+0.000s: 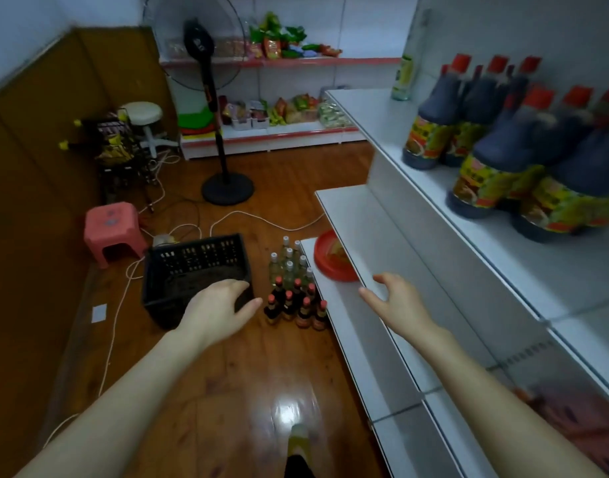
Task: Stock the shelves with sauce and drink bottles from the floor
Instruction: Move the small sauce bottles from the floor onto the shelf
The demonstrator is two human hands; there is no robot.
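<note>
As both hands reach fwd empty, fingers loose, left hand [220,307] nears floor bottles [294,289] at lower centre; right hand [396,298] hovers over bare shelf [368,219], likely their destination.

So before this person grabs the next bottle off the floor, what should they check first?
1. Hands free: left hand and right hand hold nothing: ok.
2. Stock standing: small dark red-capped sauce bottles and clear white-capped bottles are upright on the wooden floor: ok.
3. Shelf room: white middle shelf is bare near the hands: ok.
4. Reach: black plastic crate stands beside the bottles, not over them: ok.
5. Caps tight: cannot tell.
</note>
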